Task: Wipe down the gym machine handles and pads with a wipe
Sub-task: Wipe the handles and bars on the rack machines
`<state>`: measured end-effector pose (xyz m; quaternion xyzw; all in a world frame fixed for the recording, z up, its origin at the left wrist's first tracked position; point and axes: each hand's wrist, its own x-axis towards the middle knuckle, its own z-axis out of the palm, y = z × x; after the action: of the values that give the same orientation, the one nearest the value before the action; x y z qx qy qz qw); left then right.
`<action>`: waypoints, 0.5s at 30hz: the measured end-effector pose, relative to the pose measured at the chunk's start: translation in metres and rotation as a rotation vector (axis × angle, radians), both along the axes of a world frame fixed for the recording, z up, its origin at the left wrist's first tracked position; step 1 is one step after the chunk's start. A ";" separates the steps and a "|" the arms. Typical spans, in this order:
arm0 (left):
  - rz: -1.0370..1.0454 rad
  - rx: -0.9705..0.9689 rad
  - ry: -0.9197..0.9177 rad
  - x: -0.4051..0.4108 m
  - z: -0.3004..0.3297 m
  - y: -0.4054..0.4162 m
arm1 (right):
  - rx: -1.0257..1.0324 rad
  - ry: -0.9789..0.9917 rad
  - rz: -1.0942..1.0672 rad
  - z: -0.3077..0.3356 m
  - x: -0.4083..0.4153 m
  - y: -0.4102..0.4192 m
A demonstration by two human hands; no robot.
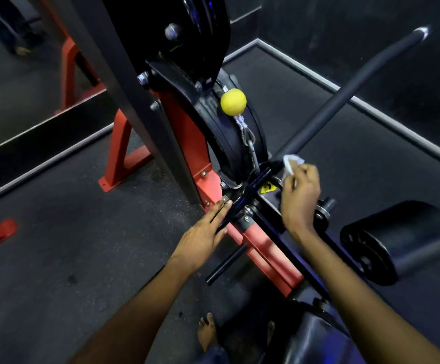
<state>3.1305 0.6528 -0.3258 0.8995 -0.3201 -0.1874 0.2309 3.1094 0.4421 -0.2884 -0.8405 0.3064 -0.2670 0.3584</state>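
A long black handle bar [344, 93] runs from the machine's middle up to the right, ending in a chrome tip. My right hand [301, 195] pinches a white wipe [291, 164] against the bar's lower end near the cable clip. My left hand [204, 233] lies with straight fingers along the black left part of the bar, beside the red frame [184, 132]. A black roller pad [402, 240] sits at the right, and another black pad [316, 337] shows at the bottom.
A yellow ball stopper [233, 101] hangs on the cable by the black pulley housing [229, 143]. A short black peg [225, 264] sticks out low on the frame. My bare foot [207, 332] stands on dark rubber floor [69, 245]. A mirror is at far left.
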 end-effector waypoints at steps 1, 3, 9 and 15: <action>0.004 0.002 -0.006 0.000 0.000 0.000 | -0.044 0.001 -0.001 0.004 0.009 -0.011; 0.017 0.002 -0.012 -0.002 0.001 -0.001 | -0.141 0.041 0.099 0.004 0.025 -0.025; 0.008 0.002 -0.022 -0.001 -0.002 -0.001 | -0.320 0.160 0.358 -0.005 0.011 -0.002; -0.026 0.038 -0.048 0.001 -0.003 -0.003 | -0.634 0.151 0.594 0.005 0.020 -0.061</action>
<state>3.1314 0.6502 -0.3285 0.9038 -0.3334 -0.1749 0.2034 3.1296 0.3811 -0.2834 -0.9776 -0.0205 -0.1712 0.1208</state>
